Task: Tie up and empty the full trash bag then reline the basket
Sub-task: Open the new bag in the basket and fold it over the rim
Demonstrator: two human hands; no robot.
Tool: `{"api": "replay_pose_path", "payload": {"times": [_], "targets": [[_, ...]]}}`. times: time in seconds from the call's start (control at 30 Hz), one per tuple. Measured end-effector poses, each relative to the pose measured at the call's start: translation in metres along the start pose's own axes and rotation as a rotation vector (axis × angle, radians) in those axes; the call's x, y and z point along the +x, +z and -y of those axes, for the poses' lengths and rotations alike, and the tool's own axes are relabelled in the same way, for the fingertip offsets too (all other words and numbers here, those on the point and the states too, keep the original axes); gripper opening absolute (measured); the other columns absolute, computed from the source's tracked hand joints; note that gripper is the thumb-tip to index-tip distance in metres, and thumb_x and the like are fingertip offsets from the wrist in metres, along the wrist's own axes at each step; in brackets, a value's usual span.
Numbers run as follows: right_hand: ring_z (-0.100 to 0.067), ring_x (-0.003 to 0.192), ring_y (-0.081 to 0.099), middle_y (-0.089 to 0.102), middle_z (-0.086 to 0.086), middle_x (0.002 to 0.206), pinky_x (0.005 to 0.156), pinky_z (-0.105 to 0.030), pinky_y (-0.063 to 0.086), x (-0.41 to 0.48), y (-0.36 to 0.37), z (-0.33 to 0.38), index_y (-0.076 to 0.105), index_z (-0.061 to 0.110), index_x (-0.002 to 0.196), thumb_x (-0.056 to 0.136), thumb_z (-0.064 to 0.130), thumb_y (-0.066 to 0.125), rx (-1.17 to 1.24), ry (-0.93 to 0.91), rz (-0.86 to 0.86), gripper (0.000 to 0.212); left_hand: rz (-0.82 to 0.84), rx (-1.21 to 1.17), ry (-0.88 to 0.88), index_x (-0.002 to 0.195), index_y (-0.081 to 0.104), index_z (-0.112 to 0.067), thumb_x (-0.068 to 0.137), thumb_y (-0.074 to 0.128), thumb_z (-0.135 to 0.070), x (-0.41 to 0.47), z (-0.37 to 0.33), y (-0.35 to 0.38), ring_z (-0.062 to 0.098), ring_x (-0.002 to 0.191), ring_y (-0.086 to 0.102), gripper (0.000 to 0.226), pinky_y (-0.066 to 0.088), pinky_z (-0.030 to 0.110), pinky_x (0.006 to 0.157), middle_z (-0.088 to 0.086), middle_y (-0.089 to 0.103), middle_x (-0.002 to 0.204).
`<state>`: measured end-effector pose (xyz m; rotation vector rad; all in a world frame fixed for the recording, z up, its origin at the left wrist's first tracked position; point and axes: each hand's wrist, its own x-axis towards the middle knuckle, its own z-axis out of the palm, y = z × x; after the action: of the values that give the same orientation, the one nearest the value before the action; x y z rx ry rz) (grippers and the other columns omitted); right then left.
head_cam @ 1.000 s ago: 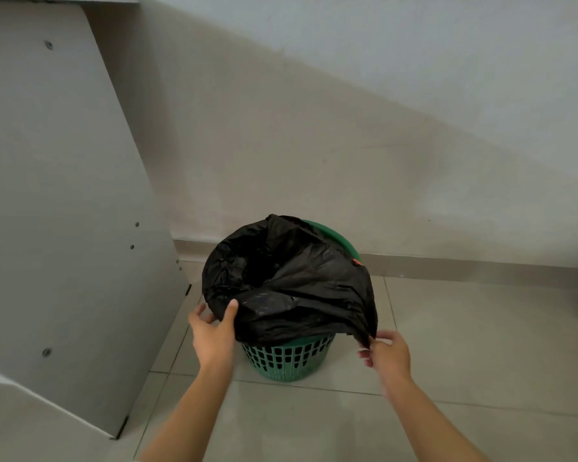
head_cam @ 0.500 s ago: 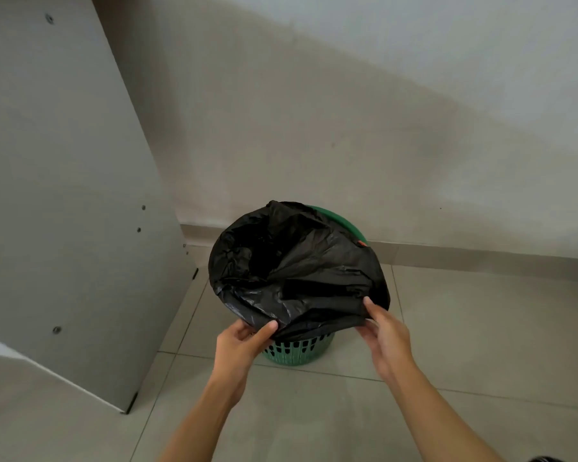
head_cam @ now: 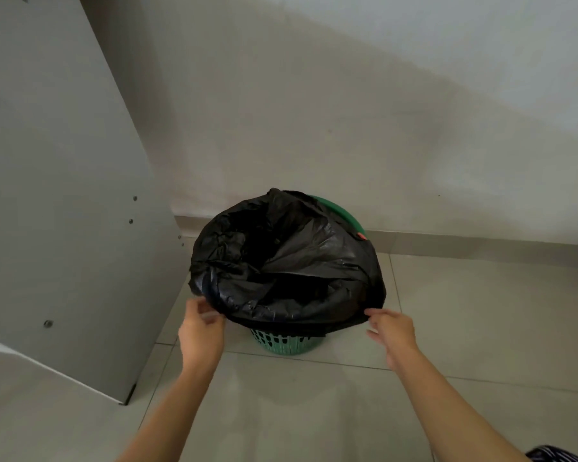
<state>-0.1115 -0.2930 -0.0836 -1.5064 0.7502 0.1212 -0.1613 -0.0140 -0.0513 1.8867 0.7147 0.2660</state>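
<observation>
- Black plastic trash bag (head_cam: 291, 261): sits in and over the mouth of the round green plastic lattice basket (head_cam: 286, 343). Its hem is folded outward over the near and left rim. The far-right arc of the green rim is bare.
- Bag mouth is open and slack, with no knot or gathered neck visible. Judgement: tying is not done on this bag.
- Stage is ambiguous. The loose film could be the full bag being peeled off the rim, or a fresh liner being spread. The bare rim section means that, if this is relining, it is unfinished.
- Left grip (head_cam: 201, 331): at the near-left hem, thumb and fingers closed on the film's edge as far as motion blur allows. It reads as a pinch.
- Right grip (head_cam: 392, 331): at the near-right hem, fingertips nipping the edge of the film.
- Basket stands on the pale tiled floor (head_cam: 481, 311), near the plain wall (head_cam: 347, 111). A grey flat panel with screw heads (head_cam: 64, 211) leans or stands to its left.
- Hidden: the bag interior is solid black, so its contents and fill level cannot be told. Most of the basket wall is covered by the film.
- Small red spot (head_cam: 361, 235) at the far-right rim: too small to identify.
- No spare liner is in view.
</observation>
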Motion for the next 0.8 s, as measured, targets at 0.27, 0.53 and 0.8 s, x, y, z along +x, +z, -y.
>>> {"api": "replay_pose_path", "payload": {"times": [0.27,0.53,0.8], "targets": [[-0.021,0.090,0.058,0.061,-0.007,0.101,0.080,-0.034,0.047,-0.012,0.016,0.035,0.060,0.022,0.080,0.087,0.042,0.059,-0.123,-0.404,-0.180,0.021,-0.117,-0.098,0.030,0.114,0.043,-0.016,0.083,0.066,-0.038,-0.002,-0.031,0.008,0.012,0.081,0.052,0.045,0.043,0.034,0.076,0.003,0.044,0.113],[-0.029,0.087,0.064,0.064,-0.009,0.090,0.083,-0.048,0.054,-0.013,0.036,0.031,0.058,0.009,0.089,0.085,0.039,0.062,-0.145,-0.334,-0.020,0.030,0.071,-0.309,-0.132,0.135,0.033,-0.022,0.070,0.079,-0.041,-0.018,-0.016,0.033,0.020,0.110,0.057,0.082,0.049,0.045,0.095,-0.004,0.052,0.119],[-0.028,0.082,0.066,0.067,-0.010,0.081,0.082,-0.050,0.055,-0.034,0.047,0.017,0.054,0.010,0.073,0.077,0.036,0.071,-0.024,-0.276,-0.048,0.032,0.156,-0.389,-0.049,0.149,0.016,-0.029,0.088,0.063,-0.031,-0.016,-0.016,0.038,0.010,0.127,0.046,0.078,0.037,0.037,0.109,-0.007,0.045,0.143]]}}
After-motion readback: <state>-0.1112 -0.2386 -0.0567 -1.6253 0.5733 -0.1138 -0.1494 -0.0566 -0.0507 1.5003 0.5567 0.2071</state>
